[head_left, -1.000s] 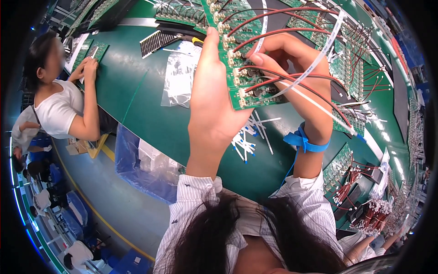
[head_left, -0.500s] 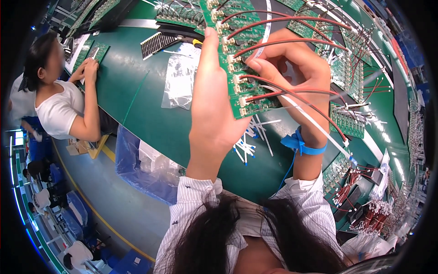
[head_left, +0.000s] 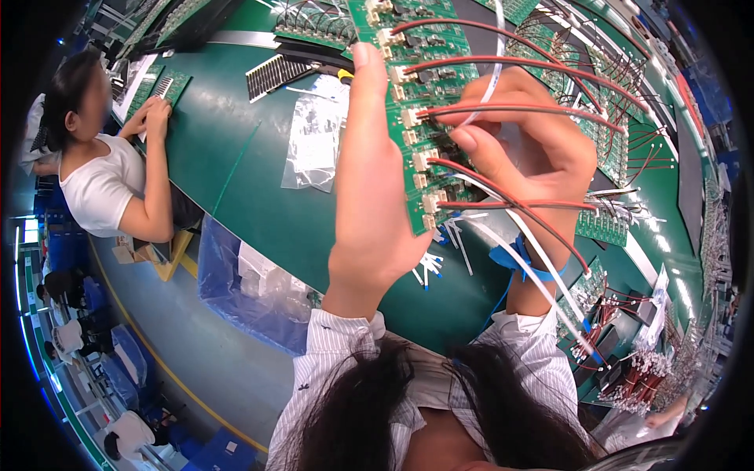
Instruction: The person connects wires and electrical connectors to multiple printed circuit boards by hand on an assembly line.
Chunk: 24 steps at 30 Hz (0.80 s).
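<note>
My left hand [head_left: 363,196] grips a green circuit board [head_left: 433,77] along its left edge, thumb beside a row of cream connectors. Several red-and-black wire pairs [head_left: 542,66] run from these connectors off to the right. My right hand [head_left: 554,149] is closed at the board's right side, thumb and forefinger pinching a white flat ribbon cable [head_left: 494,78] that rises past the top of the view. Two more white flat cables [head_left: 525,256] with blue ends hang from the board's lower part, across my right wrist. The pinched cable's tip is hidden by my fingers.
Loose white flat cables [head_left: 463,250] lie on the green table [head_left: 259,169] below the board. Beyond are a clear plastic bag [head_left: 314,145] and a black striped strip [head_left: 271,77]. Wired boards [head_left: 605,145] and wire bundles [head_left: 644,377] crowd the right. A person [head_left: 114,173] works at left.
The board and both hands have shifted a little down and to the right. Two hanging white flat cables now show separately below the board. My right hand keeps its pinch.
</note>
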Tool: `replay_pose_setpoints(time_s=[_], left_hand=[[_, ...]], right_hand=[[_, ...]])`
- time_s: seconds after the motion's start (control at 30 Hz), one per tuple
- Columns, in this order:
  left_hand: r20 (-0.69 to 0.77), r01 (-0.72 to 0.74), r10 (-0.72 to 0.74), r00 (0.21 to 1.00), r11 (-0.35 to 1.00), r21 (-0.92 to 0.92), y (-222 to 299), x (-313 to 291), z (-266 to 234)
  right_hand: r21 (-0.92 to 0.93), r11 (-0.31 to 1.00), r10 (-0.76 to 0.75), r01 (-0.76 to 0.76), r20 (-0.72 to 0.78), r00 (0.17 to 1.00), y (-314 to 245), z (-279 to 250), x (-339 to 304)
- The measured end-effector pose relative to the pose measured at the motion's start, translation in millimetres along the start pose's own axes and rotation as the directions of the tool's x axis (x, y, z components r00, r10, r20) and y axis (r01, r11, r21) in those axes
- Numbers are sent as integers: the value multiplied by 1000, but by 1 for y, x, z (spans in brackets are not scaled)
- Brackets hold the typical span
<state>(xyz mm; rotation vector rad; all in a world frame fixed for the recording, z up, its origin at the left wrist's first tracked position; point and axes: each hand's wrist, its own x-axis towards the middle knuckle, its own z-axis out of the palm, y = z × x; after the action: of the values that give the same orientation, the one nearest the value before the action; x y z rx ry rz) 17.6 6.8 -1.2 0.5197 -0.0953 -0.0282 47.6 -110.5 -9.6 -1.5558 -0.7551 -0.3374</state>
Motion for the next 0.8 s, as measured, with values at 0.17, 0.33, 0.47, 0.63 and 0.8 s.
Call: replay_pose_setpoints(time_s=[0.17,0.33,0.47,0.63,0.8], left_hand=[[-141,-41,62,988,988,148,-4,-1,10],[-118,6,4,993,997,81,-6,-1,4],[2,-140,141,990,980,141,-5,-2,2],[-25,-135,147,989,954,268,-3,-5,8],[34,-29,29,999,1000,-8,-5,0,-4]], right_hand=[[-3,1000,15,-15,1,1000,2,-5,-1],[-38,999,6,-5,42,999,3,-4,-1],[-4,1000,-20,20,18,1000,4,0,-1],[-63,990,-123,125,39,992,8,2,0],[-85,996,-29,25,-46,999,0,2,-3]])
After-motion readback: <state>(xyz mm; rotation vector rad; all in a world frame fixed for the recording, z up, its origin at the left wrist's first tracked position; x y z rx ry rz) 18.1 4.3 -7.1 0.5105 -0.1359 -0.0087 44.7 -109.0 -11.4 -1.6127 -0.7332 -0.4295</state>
